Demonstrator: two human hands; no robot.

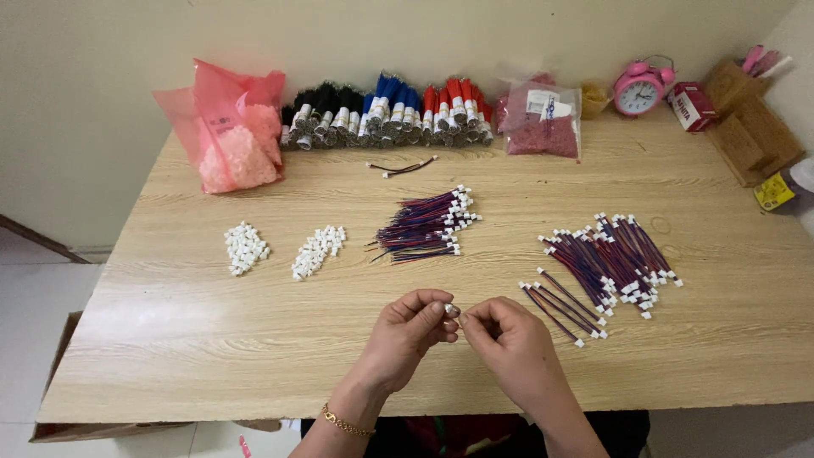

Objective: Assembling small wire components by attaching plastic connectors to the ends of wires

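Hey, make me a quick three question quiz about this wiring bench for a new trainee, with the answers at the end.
1. True or false: the pink alarm clock stands at the table's far right.
2. Which lies nearer the left hand: the two piles of white connectors or the pink bag?
3. What do both hands pinch together? A) a small white connector B) a red box C) a clock

Key: 1 true; 2 the white connectors; 3 A. The right hand meets the left at that piece.

Both hands meeting at fingertips, left hand (407, 326) pinching, right hand (509, 343) pinching, wrists angled inward
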